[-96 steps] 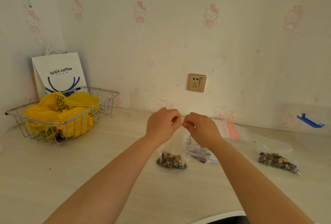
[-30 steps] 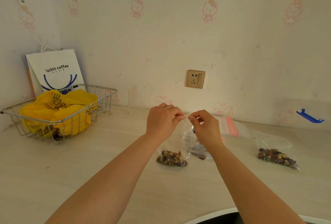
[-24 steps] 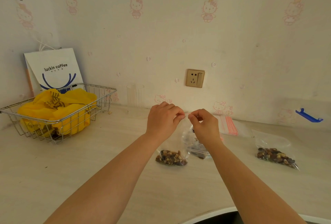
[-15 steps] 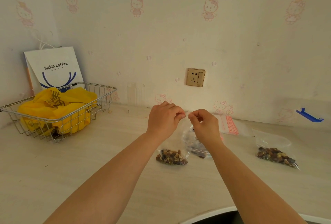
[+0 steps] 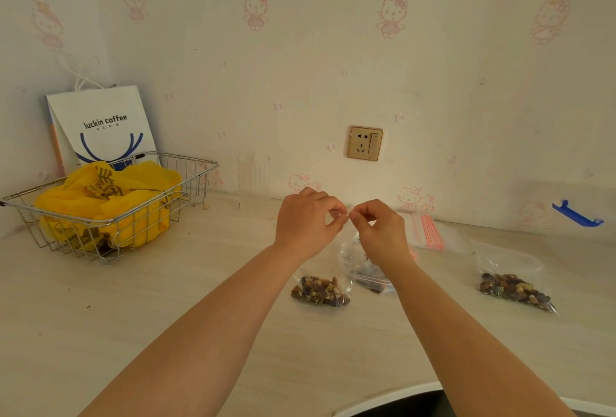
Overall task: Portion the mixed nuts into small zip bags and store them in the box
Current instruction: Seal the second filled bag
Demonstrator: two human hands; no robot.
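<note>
Clear zip bag (image 5: pixel 320 288) of nuts hanging, top pinched between both hands' fingers (image 5: pixel 336 216)

Both bare forearms reach forward and converge at centre, wrists raised off the surface. I see the left hand (image 5: pixel 308 225) with fingers curled, thumb and forefinger pinched at its inner edge. The right hand (image 5: pixel 381 233) mirrors it, fingers curled, pinching tip-to-tip just beside the left; what sits in either pinch I can't tell.
</note>
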